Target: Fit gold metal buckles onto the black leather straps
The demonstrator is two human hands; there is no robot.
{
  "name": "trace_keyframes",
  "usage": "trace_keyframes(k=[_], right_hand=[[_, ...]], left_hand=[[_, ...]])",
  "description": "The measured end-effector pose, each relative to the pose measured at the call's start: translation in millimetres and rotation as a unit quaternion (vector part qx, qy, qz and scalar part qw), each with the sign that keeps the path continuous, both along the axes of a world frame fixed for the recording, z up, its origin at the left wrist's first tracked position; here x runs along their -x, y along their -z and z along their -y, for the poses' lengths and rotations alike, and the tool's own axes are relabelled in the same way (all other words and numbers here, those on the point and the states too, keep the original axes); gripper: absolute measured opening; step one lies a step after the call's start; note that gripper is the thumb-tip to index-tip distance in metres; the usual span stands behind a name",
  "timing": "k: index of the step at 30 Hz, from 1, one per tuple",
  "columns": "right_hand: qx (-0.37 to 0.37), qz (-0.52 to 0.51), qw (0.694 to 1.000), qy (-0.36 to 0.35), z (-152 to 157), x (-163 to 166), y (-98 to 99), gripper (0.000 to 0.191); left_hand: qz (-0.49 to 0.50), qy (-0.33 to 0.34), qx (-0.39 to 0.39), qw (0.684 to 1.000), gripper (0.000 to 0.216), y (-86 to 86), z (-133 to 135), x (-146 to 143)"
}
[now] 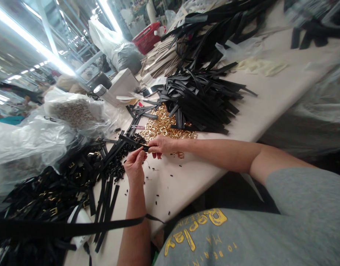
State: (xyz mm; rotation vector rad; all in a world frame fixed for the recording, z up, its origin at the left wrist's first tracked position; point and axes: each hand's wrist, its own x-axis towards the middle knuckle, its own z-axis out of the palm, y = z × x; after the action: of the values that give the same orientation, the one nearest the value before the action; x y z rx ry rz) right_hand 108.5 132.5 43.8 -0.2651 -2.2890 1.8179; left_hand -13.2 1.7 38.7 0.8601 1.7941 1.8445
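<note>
A black strap (129, 140) is pinched between both of my hands over the pale table. My left hand (134, 162) grips it from the near side, thumb and fingers pressed together. From the right, my right hand (161, 145) closes on the same strap, its fingers curled under. A hint of gold shows on the strap by the fingertips, too small to make out. Just behind my hands lies a heap of gold buckles (165, 123). Small black loops (117, 164) are piled to the left of my left hand.
Black strips (200, 98) lie in a large bundle behind the buckles. Finished-looking buckled straps (56, 192) cover the left side, beside clear plastic bags (72, 114). A red basket (146, 38) stands at the back. Tiny black bits dot the pale tabletop (183, 188).
</note>
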Motion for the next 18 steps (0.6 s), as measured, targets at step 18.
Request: trace_keyframes(k=[18], right_hand=[[0.143,0.011,0.990,0.002,3,1,0.7,0.014]], left_hand=[[0.075,-0.004,0.007,0.997,0.043,5.0,-3,2]])
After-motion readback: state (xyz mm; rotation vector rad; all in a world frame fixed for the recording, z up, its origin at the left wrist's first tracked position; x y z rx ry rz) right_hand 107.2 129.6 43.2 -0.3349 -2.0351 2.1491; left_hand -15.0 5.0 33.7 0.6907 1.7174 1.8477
